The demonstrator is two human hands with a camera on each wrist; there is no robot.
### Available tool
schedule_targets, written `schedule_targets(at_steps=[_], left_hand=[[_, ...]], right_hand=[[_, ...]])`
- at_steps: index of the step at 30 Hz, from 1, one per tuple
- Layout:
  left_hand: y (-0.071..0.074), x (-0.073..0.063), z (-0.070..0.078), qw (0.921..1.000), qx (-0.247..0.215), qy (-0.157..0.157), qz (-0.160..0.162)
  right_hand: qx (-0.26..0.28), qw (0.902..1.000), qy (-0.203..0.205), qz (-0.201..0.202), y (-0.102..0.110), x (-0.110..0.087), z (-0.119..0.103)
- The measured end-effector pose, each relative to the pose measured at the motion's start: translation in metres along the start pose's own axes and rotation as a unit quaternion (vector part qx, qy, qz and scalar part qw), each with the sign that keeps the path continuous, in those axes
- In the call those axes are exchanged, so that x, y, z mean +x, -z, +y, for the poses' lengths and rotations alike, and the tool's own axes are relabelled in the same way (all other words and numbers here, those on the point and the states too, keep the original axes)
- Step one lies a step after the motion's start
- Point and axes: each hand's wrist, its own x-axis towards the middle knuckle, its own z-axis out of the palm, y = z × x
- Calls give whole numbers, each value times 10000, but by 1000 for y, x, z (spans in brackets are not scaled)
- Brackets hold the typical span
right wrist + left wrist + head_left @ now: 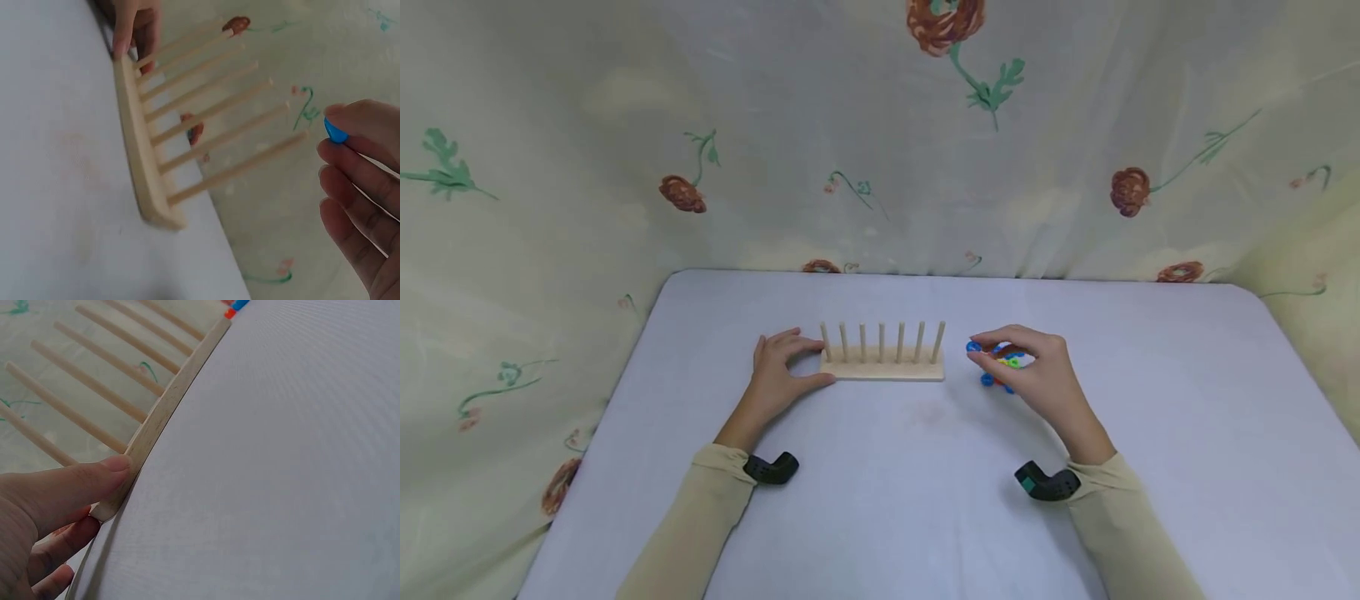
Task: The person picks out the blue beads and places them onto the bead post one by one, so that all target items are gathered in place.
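- Head view: the left hand (777, 367) grips the left end of the wooden peg rack (882, 372), which stands on the white table (880, 500), its seven pegs (882, 342) upright. The grip presumably steadies the base. The right hand (1033, 371) pinches a blue bead (973, 347); a small pile of coloured beads (1014, 363) lies partly hidden beneath it, near the rack's right end, probably for easy reach. No container is seen; the pile rests directly on the table.
- Left wrist view: the thumb presses the base's long side while fingers touch its end, leaving the pegs' tips unobstructed.
- Right wrist view: the bead sits between thumb and forefinger, apart from the nearest peg's tip; this fingertip hold likely leaves most of it exposed.
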Motion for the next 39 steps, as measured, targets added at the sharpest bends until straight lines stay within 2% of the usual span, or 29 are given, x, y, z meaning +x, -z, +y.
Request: schedule_targets(at_steps=[10, 15, 22, 31, 39], left_hand=[[0, -1, -3, 10000, 58, 18, -14], [-2, 0, -5, 10000, 16, -25, -18], [-4, 1, -4, 9999, 109, 27, -96], [-2, 1, -4, 9999, 146, -23, -71], [0, 1, -5, 9998, 143, -125, -17]], right_hand=[[230, 9982, 530, 186, -33, 31, -29], [316, 9978, 588, 49, -53, 45, -40], [47, 9986, 383, -364, -84, 63, -55], [-408, 9939, 966, -349, -113, 77, -72], [-715, 9895, 1178, -440, -128, 85, -81]])
